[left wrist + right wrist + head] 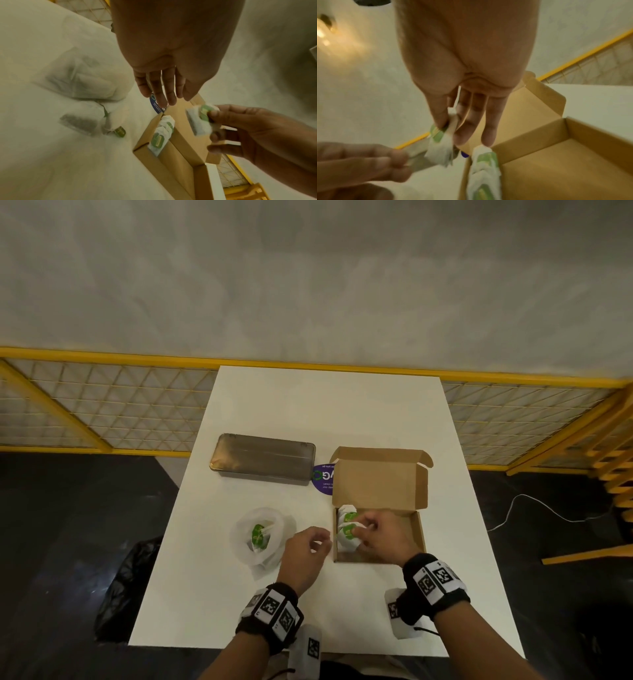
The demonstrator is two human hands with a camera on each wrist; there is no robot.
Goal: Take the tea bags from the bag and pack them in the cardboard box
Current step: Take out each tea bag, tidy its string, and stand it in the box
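On the far left, away from both hands, a flat metal tin [263,459] lies shut on the white table [342,412].

Next comes the white plastic bag [257,537]. It sits just to the left of the left hand [306,556]. Its mouth is open and more tea bags with green tags [257,535] lie inside. One tea bag with a dark tag [96,125] shows through the thin bag wall in the left wrist view.

The left hand holds nothing. Its fingers [160,86] are loose and fairly straight. It floats between the plastic bag and the cardboard box [419,529].

To its right, the right hand [382,534] pinches one tea bag [199,119] by its top, thumb against a finger. The held tea bag hangs just above the left side of the box. Its long side points down toward the box floor.

A row of packed tea bags [162,133] stands right under the right hand, against the box's left wall. The rest of the box to the right looks bare. The lid [380,474] stands open at the back.

I think the next move is small: lower the held tea bag beside the row. The left hand is nearer the plastic bag for the next pick.
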